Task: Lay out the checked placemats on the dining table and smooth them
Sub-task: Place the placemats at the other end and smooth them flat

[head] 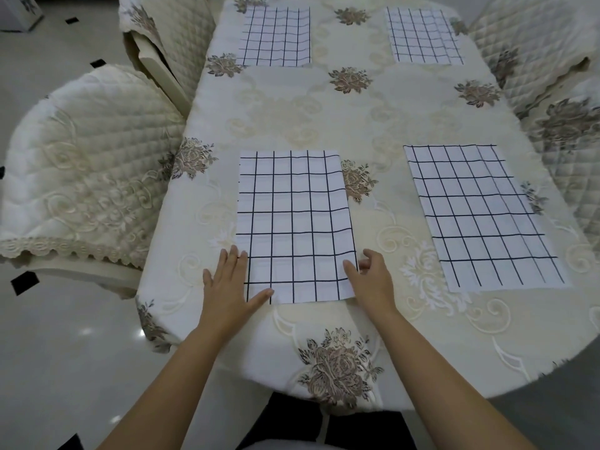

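Several white placemats with black checks lie flat on the cream floral tablecloth (383,131). The near left placemat (293,222) is right in front of me. My left hand (229,284) lies flat, fingers straight, over its near left corner. At the near right corner is my right hand (370,280), thumb on the mat's edge and fingers loosely bent beside it. The near right placemat (480,216) lies slightly askew. The far left placemat (276,37) and the far right placemat (423,35) lie at the table's far end.
Quilted cream chairs flank the table: one at the near left (84,177), one at the far left (162,37), and one along the right side (552,92). Glossy pale floor tiles (65,352) show at the left and below the table's near edge.
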Tool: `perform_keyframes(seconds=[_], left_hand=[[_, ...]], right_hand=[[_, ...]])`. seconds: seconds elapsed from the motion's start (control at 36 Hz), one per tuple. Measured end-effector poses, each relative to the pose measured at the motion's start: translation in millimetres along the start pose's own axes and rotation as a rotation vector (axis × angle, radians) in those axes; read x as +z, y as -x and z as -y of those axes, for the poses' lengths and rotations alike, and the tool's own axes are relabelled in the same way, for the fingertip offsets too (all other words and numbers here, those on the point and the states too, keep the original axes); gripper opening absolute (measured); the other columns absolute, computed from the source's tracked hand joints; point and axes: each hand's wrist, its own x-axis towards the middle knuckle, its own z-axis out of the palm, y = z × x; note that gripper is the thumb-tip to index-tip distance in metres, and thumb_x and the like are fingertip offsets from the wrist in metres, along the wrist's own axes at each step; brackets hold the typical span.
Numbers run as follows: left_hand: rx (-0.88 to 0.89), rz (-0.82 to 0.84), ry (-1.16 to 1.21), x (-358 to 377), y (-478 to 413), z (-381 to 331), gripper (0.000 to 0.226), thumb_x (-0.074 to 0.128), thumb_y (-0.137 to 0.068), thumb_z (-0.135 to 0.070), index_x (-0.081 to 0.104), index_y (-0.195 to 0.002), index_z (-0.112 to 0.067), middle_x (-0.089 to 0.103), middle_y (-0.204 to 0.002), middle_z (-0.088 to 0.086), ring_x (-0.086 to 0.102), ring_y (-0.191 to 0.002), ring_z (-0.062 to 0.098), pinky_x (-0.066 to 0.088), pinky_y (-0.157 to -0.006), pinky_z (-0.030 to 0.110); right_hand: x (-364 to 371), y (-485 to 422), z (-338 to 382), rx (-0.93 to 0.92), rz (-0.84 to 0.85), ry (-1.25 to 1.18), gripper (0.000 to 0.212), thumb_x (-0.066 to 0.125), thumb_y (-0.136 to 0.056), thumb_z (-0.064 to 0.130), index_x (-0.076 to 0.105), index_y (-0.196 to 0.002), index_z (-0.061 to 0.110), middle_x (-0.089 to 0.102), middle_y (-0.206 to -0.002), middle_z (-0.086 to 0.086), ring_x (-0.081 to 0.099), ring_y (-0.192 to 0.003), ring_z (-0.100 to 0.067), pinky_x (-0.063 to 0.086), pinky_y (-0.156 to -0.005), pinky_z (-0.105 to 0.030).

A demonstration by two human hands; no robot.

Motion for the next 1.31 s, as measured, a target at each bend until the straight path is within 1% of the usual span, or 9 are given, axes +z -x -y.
perform_keyframes(seconds=[0.08, 0.17, 0.28, 0.61, 0.72, 0.92, 1.0, 1.19, 1.31], left_hand=[[0.017, 0.022, -0.015, 1, -1, -7, 0.112, 0.014, -0.059, -0.082, 0.004, -0.149, -0.017, -0.009, -0.157, 0.003, -0.016, -0.143, 0.019, -0.002, -0.114, 0.051], [0.063, 0.048, -0.124, 3, 0, -14, 0.116, 0.016, -0.055, -0.084, 0.001, -0.149, -0.018, -0.013, -0.157, 0.006, -0.022, -0.141, 0.022, -0.001, -0.112, 0.056], [0.113, 0.051, -0.166, 9, -3, -22, 0.116, 0.018, -0.054, -0.085, 0.000, -0.149, -0.020, -0.022, -0.153, 0.002, -0.029, -0.136, 0.018, -0.003, -0.111, 0.057], [0.121, -0.035, -0.103, 5, -23, -31, 0.105, 0.017, -0.064, -0.078, 0.013, -0.149, -0.017, -0.002, -0.157, 0.006, -0.019, -0.138, 0.019, -0.010, -0.109, 0.050], [0.111, -0.038, -0.128, -1, -33, -27, 0.094, 0.028, -0.071, -0.072, 0.036, -0.142, -0.010, 0.024, -0.152, 0.013, 0.013, -0.141, 0.032, 0.017, -0.105, 0.062], [0.119, -0.011, -0.209, -7, -50, -12, 0.086, 0.021, -0.081, -0.073, 0.056, -0.125, -0.008, 0.048, -0.137, 0.020, 0.042, -0.127, 0.043, 0.034, -0.089, 0.069], [0.128, -0.037, -0.200, -9, -52, -7, 0.079, 0.033, -0.075, -0.066, 0.059, -0.122, -0.008, 0.049, -0.136, 0.021, 0.042, -0.126, 0.045, 0.033, -0.089, 0.071], [0.101, -0.069, -0.201, -8, -50, 5, 0.072, 0.073, -0.063, -0.051, 0.061, -0.120, -0.008, 0.050, -0.133, 0.025, 0.046, -0.121, 0.049, 0.036, -0.080, 0.074], [0.057, -0.048, -0.119, -8, -46, 13, 0.095, 0.037, -0.064, -0.079, 0.050, -0.132, -0.014, 0.035, -0.146, 0.021, 0.028, -0.135, 0.044, 0.026, -0.092, 0.074]], right_hand=[[2, -9, 9, 0.084, -0.002, -0.038, 0.040, 0.056, -0.092, 0.024, 0.046, -0.126, 0.005, 0.052, -0.109, -0.004, 0.050, -0.097, -0.018, 0.036, -0.078, -0.026], [4, -16, 13, 0.091, 0.027, 0.037, 0.010, 0.052, -0.091, 0.016, 0.055, -0.091, 0.007, 0.052, -0.080, -0.002, 0.047, -0.069, -0.015, 0.034, -0.058, -0.024], [6, -25, 17, 0.102, 0.011, 0.032, 0.038, 0.045, -0.088, 0.003, 0.029, -0.056, 0.015, 0.030, -0.056, 0.001, 0.026, -0.050, -0.013, 0.018, -0.046, -0.026], [28, -45, 37, 0.135, 0.060, -0.105, 0.040, 0.043, -0.085, -0.001, 0.022, -0.057, 0.017, 0.025, -0.056, 0.001, 0.020, -0.050, -0.014, 0.016, -0.046, -0.024], [35, -53, 45, 0.129, 0.067, -0.130, 0.039, 0.044, -0.083, -0.001, 0.022, -0.056, 0.018, 0.023, -0.055, 0.000, 0.021, -0.052, -0.015, 0.016, -0.051, -0.026], [46, -64, 51, 0.130, 0.070, -0.141, 0.036, 0.044, -0.083, 0.000, 0.025, -0.057, 0.017, 0.028, -0.057, -0.001, 0.025, -0.053, -0.017, 0.025, -0.053, -0.024], [48, -67, 51, 0.107, 0.073, -0.104, 0.037, 0.042, -0.084, 0.000, 0.024, -0.057, 0.017, 0.027, -0.056, 0.001, 0.024, -0.049, -0.014, 0.021, -0.040, -0.020], [44, -64, 49, 0.057, 0.117, -0.030, 0.032, 0.043, -0.087, 0.005, 0.030, -0.060, 0.015, 0.035, -0.060, 0.001, 0.032, -0.054, -0.014, 0.022, -0.045, -0.023], [43, -63, 48, 0.032, 0.149, 0.029, 0.027, 0.045, -0.087, 0.008, 0.035, -0.062, 0.013, 0.041, -0.064, -0.001, 0.038, -0.059, -0.016, 0.026, -0.049, -0.025]])
